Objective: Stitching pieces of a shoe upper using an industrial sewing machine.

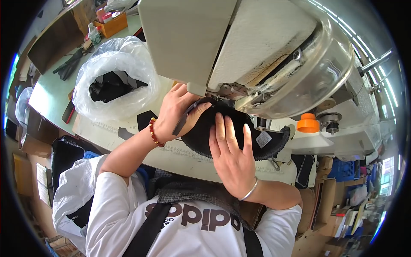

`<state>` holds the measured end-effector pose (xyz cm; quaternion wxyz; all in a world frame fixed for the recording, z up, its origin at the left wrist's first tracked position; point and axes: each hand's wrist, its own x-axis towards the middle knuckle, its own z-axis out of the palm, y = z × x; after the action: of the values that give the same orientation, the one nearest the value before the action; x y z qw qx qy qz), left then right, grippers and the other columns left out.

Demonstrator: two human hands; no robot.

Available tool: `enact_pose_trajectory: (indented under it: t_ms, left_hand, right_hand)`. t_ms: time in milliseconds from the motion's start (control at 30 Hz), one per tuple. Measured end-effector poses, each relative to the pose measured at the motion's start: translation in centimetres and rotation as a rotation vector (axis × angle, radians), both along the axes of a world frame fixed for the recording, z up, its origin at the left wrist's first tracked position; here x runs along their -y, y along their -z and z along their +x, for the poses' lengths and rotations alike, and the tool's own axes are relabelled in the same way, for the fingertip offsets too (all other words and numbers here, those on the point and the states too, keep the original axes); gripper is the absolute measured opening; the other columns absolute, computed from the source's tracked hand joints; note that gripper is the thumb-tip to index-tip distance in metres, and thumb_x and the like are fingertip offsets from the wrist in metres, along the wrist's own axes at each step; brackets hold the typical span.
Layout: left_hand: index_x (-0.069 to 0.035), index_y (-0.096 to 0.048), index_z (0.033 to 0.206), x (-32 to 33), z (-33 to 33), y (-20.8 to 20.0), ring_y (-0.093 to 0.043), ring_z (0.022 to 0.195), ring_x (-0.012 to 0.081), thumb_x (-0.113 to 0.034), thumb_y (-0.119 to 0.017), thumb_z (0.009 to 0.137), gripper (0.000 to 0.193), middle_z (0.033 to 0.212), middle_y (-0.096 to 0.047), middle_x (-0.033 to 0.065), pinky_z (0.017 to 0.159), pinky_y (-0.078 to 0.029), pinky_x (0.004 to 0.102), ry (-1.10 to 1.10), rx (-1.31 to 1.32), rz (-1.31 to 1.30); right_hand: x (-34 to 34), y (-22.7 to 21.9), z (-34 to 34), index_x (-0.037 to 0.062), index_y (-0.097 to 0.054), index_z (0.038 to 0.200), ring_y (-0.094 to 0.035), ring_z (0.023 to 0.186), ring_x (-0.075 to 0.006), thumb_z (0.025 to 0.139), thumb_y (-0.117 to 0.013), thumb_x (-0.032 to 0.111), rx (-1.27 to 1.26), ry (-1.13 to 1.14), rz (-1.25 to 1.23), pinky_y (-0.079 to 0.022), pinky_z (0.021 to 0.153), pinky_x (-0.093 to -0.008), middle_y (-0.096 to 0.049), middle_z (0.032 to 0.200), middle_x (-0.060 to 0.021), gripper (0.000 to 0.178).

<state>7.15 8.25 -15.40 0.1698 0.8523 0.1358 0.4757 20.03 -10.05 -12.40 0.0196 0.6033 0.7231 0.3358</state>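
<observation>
A black fabric piece [198,139] with a curved, ribbed edge lies under the head of an industrial sewing machine [265,47]. A small white label [263,139] shows near its right end. My left hand [177,109] pinches a raised flap of the piece between thumb and fingers, left of the needle area; some of its fingertips are hidden behind the machine. Flat on top of the fabric rests my right hand [233,158], fingers stretched out and pointing at the machine. The needle itself is hidden from view.
A clear plastic bag [87,100] of dark fabric pieces stands left on the table. Behind it are a plastic bottle [94,34] and an orange box [112,25]. An orange knob [308,123] sits at the machine's right. A white sack [75,184] stands below left.
</observation>
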Motion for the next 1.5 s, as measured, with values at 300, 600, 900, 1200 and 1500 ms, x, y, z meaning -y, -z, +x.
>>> enact_pose_trajectory:
  t_ms: [300, 600, 900, 1200, 1500]
  left_hand:
    - [-0.005, -0.077, 0.1, 1.2, 0.0, 0.1, -0.069, 0.087, 0.0318, -0.005, -0.08, 0.087, 0.013, 0.097, -0.073, 0.0101, 0.08, -0.054, 0.0388, -0.029, 0.087, -0.16]
    - [-0.004, -0.08, 0.11, -0.1, -1.1, 1.2, -0.075, 0.095, 0.0292, -0.02, -0.076, 0.085, 0.03, 0.106, -0.078, 0.0117, 0.086, -0.057, 0.0393, 0.311, 0.114, -0.168]
    - [-0.004, -0.08, 0.109, 0.1, -1.6, -0.4, -0.077, 0.092, 0.025, -0.003, -0.074, 0.087, 0.023, 0.107, -0.08, 0.0114, 0.082, -0.059, 0.0344, 0.295, 0.111, -0.455]
    - [-0.001, -0.078, 0.112, -1.5, -2.3, -1.2, -0.075, 0.111, 0.0352, -0.016, -0.077, 0.084, 0.032, 0.112, -0.079, 0.0141, 0.096, -0.059, 0.0429, 0.508, -0.099, -0.104]
    - [-0.002, -0.078, 0.113, -2.5, -2.2, -1.3, -0.074, 0.114, 0.0345, -0.019, -0.073, 0.088, 0.03, 0.114, -0.078, 0.015, 0.098, -0.058, 0.0452, 0.557, -0.16, -0.017]
  right_hand:
    - [-0.6, -0.8, 3.3, 0.0042, -0.06, 0.078, -0.054, 0.141, -0.0357, 0.081, -0.069, 0.015, -0.302, -0.224, -0.177, -0.039, 0.118, -0.0583, -0.058, 0.149, -0.0203, 0.015]
    - [-0.9, -3.2, 5.0, 0.008, -0.061, 0.089, -0.054, 0.143, -0.0275, 0.076, -0.073, 0.011, -0.246, -0.184, -0.399, -0.06, 0.091, -0.0405, -0.052, 0.155, -0.0149, 0.018]
    - [-1.5, -3.7, 5.5, 0.0078, -0.065, 0.101, -0.053, 0.144, -0.0288, 0.071, -0.077, 0.016, -0.152, -0.252, -0.34, -0.055, 0.102, -0.0419, -0.051, 0.155, -0.0156, 0.034]
    - [-1.7, -1.7, 7.1, 0.0002, -0.061, 0.109, -0.045, 0.148, -0.0408, 0.069, -0.084, 0.009, -0.193, -0.311, -0.431, -0.045, 0.116, -0.0474, -0.042, 0.16, -0.0251, 0.047]
    - [-1.8, -1.9, 8.4, 0.0007, -0.055, 0.101, -0.039, 0.152, -0.042, 0.066, -0.086, 0.007, -0.32, -0.373, -0.519, -0.041, 0.12, -0.0494, -0.035, 0.166, -0.0255, 0.047]
